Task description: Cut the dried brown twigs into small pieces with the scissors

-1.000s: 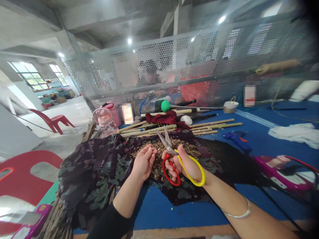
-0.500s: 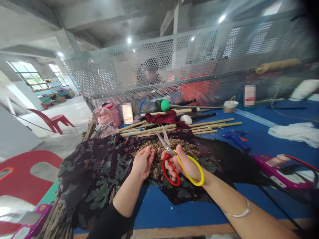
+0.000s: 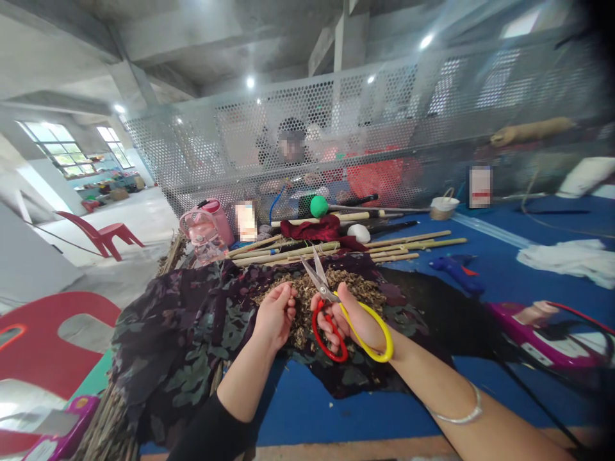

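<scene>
Above the blue desk [image 3: 336,419], over one heap of dried bits [image 3: 365,287], the right hand [image 3: 359,315] wraps one pair of scissors [image 3: 323,292], two blades parted. Left of it, the left hand's [image 3: 275,318] grip is pressed together (on what, I cannot tell), fingertips slightly farther from the scissors than a second ago.

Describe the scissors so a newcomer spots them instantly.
On the blue tabletop lies a dark patterned cloth bearing a heap of dry brown bits. Over that heap, the right hand holds the scissors, blades parted. Unlike the plain sticks behind, they have one red and one yellow handle.
</scene>
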Demonstrator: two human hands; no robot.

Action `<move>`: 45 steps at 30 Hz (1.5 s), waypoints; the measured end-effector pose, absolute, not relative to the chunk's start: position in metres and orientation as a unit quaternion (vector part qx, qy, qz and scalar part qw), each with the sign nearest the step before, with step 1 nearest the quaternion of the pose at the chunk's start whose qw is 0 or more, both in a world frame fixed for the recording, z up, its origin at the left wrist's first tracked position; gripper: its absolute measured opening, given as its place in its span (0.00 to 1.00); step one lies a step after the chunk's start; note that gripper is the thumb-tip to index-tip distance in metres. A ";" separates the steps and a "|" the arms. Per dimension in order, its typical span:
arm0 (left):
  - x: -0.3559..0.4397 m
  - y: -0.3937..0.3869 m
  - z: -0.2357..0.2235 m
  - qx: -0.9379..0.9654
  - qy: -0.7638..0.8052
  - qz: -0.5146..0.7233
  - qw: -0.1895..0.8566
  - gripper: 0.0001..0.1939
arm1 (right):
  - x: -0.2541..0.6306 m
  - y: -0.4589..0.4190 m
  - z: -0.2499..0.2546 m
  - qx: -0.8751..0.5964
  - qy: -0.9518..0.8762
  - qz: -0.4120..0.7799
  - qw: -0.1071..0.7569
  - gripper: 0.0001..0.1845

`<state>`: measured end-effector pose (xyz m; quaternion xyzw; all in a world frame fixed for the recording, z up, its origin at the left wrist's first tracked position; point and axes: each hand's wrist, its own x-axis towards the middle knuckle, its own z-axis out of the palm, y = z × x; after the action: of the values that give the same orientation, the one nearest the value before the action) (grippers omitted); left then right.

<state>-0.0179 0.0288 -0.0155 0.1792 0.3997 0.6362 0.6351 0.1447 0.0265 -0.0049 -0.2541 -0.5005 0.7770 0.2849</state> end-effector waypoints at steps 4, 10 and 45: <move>-0.017 0.030 -0.012 0.147 0.379 0.664 0.627 0.06 | 0.145 0.027 -0.006 -0.258 -0.503 0.770 0.296 0.40; -0.019 0.027 -0.007 0.130 0.369 0.656 0.645 0.09 | 0.141 0.025 -0.013 -0.263 -0.517 0.754 0.308 0.40; -0.025 0.034 -0.011 0.147 0.280 0.683 0.659 0.07 | 0.138 0.010 -0.005 -0.335 -0.598 0.693 0.225 0.34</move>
<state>-0.0251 0.0338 -0.0105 0.1470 0.2799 0.6829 0.6586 0.1376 0.0098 -0.0051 -0.3348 -0.5978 0.6928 0.2248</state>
